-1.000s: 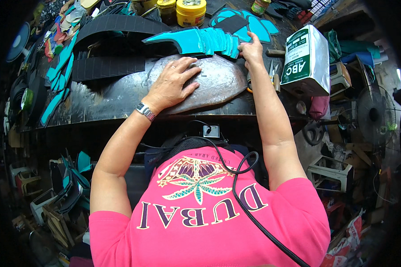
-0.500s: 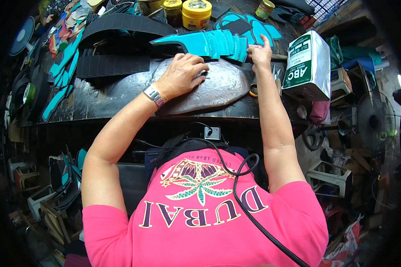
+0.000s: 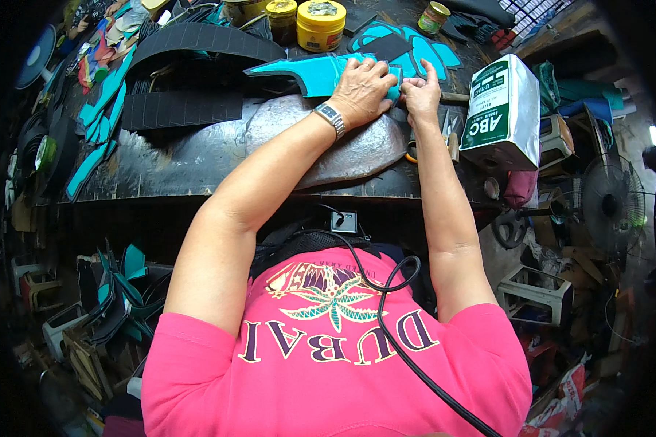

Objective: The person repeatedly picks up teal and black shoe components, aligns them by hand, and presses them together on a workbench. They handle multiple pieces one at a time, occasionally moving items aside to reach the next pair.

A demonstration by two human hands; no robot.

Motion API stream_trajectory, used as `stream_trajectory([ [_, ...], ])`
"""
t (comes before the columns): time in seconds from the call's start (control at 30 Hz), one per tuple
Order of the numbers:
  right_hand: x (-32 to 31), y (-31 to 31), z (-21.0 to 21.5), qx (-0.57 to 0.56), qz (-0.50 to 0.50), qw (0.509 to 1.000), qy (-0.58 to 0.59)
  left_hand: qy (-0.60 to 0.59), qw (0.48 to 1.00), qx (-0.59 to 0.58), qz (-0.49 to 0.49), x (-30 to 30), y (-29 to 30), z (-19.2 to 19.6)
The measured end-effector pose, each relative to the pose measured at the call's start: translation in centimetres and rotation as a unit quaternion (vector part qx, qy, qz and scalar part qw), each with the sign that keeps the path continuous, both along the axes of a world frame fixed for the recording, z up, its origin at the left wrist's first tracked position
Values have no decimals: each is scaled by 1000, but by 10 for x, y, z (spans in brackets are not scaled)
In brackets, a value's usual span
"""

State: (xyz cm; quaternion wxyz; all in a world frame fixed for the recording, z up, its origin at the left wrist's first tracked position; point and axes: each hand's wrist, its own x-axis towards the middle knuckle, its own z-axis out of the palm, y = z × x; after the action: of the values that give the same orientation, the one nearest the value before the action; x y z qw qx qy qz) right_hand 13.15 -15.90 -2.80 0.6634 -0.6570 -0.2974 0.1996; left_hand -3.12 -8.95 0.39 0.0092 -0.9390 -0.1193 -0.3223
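A row of overlapping teal cut-out pieces with dark edges [image 3: 307, 75] lies along the far side of a smooth grey slab [image 3: 353, 151]. Over the right part of this row is my left hand [image 3: 361, 93], its fingers bent across the top and its thumb by the near edge, gripping the pieces. A metal watch is on that wrist. At the right end of the row, my right hand [image 3: 421, 97] pinches the edge of a teal piece, with its index finger raised. What lies under my left palm is hidden.
Right of my right hand stand a white-and-green can [image 3: 501, 109] and hand tools [image 3: 453, 135]. Black strips [image 3: 186, 109] lie left. Behind are yellow tubs [image 3: 321, 25], a small jar [image 3: 433, 17] and more teal pieces [image 3: 393, 44]. A black cable [image 3: 408, 342] crosses my shirt.
My left hand has moved right and away from me, off the slab and onto the teal pieces. My right hand has stayed at their right end, its fingers drawn in slightly.
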Motion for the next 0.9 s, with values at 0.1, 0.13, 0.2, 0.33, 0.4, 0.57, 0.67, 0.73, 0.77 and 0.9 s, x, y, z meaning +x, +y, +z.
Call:
stream_trajectory([
  [0.1,3,-2,-1,18,-8,999,-39,26,999,-15,28,7,2,-7],
  [0.13,5,-3,0,23,-20,999,-41,32,999,-10,38,7,3,-9],
  [0.2,9,-8,5,33,-43,998,-43,47,997,2,60,5,4,-13],
  [0.33,11,-24,28,-5,-85,986,-143,49,995,-14,83,6,5,-17],
  [0.4,4,-37,47,-26,-110,961,-252,60,995,-26,75,8,6,-17],
  [0.57,-25,-72,91,-30,-152,899,-409,-19,994,-100,30,1,6,-10],
  [0.67,-41,-93,107,58,-134,896,-418,-119,969,-215,-28,-16,8,6],
  [0.73,-53,-100,109,135,-113,896,-408,-145,871,-465,-64,-36,15,20],
  [0.77,-60,-106,109,151,-87,906,-387,-163,780,-597,-88,-48,15,24],
  [0.9,-98,-106,95,217,-22,895,-389,-58,452,-872,-178,-103,11,24],
])
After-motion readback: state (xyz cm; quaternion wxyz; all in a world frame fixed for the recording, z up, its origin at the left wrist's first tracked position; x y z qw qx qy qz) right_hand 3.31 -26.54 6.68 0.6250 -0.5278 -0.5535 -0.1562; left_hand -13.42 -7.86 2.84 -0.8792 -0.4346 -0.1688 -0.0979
